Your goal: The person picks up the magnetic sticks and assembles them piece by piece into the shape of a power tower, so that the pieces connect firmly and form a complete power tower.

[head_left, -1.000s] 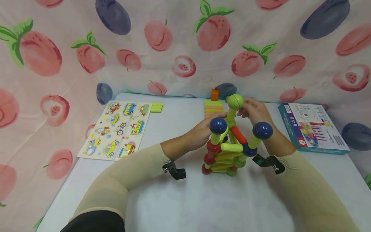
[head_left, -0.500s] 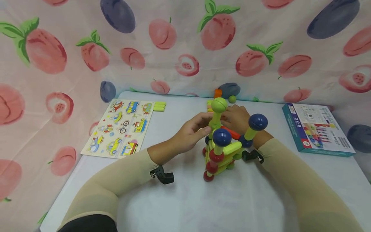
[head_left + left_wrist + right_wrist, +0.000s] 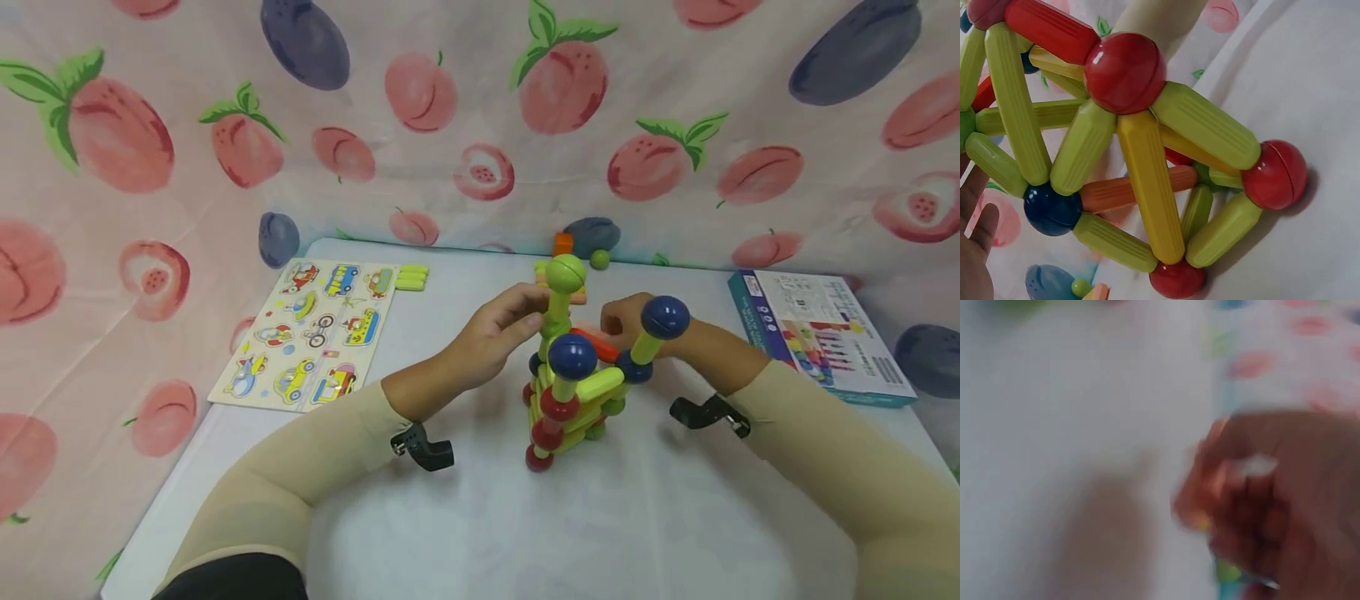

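Note:
A magnetic stick-and-ball structure (image 3: 577, 408) stands on the white table. It has green, yellow and red rods, red and blue balls, and a tall green post topped by a green ball (image 3: 566, 274). My left hand (image 3: 487, 342) is at the structure's left, thumb and fingers beside the green post; in the left wrist view its fingers (image 3: 985, 225) look extended. Behind the structure's right side, my right hand (image 3: 630, 317) has curled fingers, near a red rod (image 3: 596, 343). Blur in the right wrist view hides whether those fingers hold anything.
A vehicle picture board (image 3: 307, 333) lies at left, with green rods (image 3: 412, 277) beside it. Behind the structure are more rods (image 3: 577, 297), an orange block (image 3: 562, 243) and a small green ball (image 3: 599, 259). At right lies a toy box (image 3: 825, 333).
The structure has turned, its green post shifting left. The left hand moved with it, staying beside the post. My right hand dipped behind the structure, then drew back to the right with fingers curled.

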A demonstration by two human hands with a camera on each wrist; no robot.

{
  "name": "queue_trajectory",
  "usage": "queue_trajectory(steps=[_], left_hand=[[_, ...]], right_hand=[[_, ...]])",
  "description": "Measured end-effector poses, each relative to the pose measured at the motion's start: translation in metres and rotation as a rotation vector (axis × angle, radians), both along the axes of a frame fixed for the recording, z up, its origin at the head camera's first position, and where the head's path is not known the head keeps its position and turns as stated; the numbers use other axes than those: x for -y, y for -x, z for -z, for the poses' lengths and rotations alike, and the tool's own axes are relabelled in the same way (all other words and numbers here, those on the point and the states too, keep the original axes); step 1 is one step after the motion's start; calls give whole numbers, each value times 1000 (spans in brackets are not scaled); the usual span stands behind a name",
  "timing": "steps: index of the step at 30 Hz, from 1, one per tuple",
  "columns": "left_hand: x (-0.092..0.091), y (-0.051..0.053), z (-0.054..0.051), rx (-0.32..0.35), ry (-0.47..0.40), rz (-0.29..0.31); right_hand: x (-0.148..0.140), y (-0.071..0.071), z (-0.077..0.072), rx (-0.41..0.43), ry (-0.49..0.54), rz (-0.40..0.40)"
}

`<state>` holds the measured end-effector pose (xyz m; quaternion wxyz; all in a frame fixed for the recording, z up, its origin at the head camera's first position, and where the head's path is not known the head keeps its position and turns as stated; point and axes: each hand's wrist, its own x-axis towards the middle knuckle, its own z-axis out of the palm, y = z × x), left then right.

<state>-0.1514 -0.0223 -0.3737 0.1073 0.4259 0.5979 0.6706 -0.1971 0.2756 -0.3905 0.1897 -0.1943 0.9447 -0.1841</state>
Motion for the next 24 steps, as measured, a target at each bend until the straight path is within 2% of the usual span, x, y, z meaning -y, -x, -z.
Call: queue_trajectory(steps=[2, 4, 5, 7, 9, 11, 15, 18, 20, 22, 24], left_hand=[[0, 0, -2, -14, -17, -1], [-1, -1, -3, -28, -19, -23], [-2, -2, -4, -37, -25, -25], [-6, -3, -5, -43, -37, -21], [-9, -4, -7, -54, -41, -35], [-11, -6, -8, -71, -44, -56], [-13, -7, -8, -97, -34, -105], [-13, -7, -7, -95, -35, -101], [-12, -6, -7, -97, -31, -97], [-12, -6, -8, -84, -35, -84], [-11, -5, -9, -64, -35, -70]], right_hand=[[-1, -14, -30, 115, 343, 36], [-1, -24, -55, 189, 670, 4], [-2, -29, -65, 214, 795, -42], [-2, -37, -78, 247, 953, -146], [0, -43, -84, 279, 1007, -239], [1, -47, -86, 309, 1004, -296], [5, -48, -86, 325, 963, -357], [6, -47, -84, 339, 968, -379], [6, -47, -80, 304, 1007, -388], [8, -50, -69, 238, 1175, -388], [12, -56, -53, 81, 1407, -388]])
